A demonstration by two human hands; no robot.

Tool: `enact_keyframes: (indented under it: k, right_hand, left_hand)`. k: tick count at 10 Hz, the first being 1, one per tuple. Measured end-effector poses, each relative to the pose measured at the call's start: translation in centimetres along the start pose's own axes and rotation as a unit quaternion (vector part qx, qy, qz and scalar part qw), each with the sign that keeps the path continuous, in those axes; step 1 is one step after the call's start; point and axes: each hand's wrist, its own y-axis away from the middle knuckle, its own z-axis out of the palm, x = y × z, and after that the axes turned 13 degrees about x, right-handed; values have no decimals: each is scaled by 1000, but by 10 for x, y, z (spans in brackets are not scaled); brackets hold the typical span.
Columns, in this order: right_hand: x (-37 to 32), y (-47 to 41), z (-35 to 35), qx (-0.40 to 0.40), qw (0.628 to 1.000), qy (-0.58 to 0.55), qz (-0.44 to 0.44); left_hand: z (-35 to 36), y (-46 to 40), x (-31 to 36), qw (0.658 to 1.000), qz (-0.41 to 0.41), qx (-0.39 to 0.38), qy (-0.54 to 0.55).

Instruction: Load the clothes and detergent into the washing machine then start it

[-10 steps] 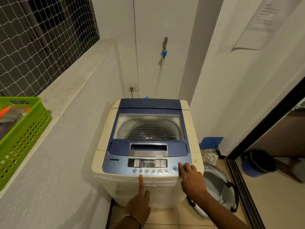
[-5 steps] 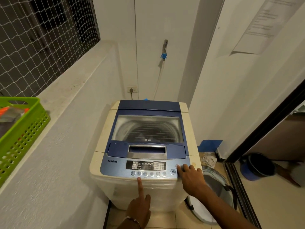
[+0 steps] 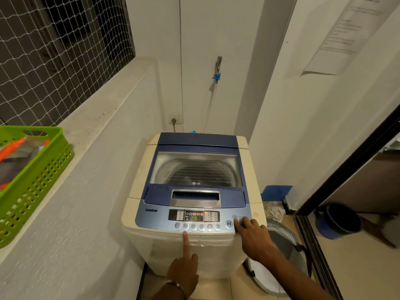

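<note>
Your right hand (image 3: 252, 234), fingers loosely spread and holding nothing, rests beside the round start-pause button (image 3: 229, 223) on the lidded blue-and-cream top-loading washing machine (image 3: 194, 191), nearer than your pointing left hand (image 3: 184, 270).

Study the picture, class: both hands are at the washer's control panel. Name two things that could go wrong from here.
1. The left hand points its forefinger just below the row of small, close-set buttons; it could easily press the wrong one.
2. The right hand has fingertips on the power button while the display is lit; a further press might switch the machine off.
</note>
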Motion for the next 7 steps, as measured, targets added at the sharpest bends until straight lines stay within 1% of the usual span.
enact_keyframes:
  k: [1,4,5,6,7]
  right_hand:
    - [-1,2,0,-3,1000,-12,11]
    - [-7,6,2,16,998,-49,28]
    - [-8,4,-1,12,998,-47,37]
    - [-10,-4,-6,3,997,-52,48]
    - [-13,-15,-15,10,998,-51,35]
  left_hand:
    - [-1,1,1,1000,-3,6,-2]
    - [4,-1,-9,999,-7,5,39]
    - [-7,-4,-8,999,-6,-8,34]
    - [-20,-10,-9,1000,-1,7,9]
    - [-44,-22,-11,999,-13,31,-8]
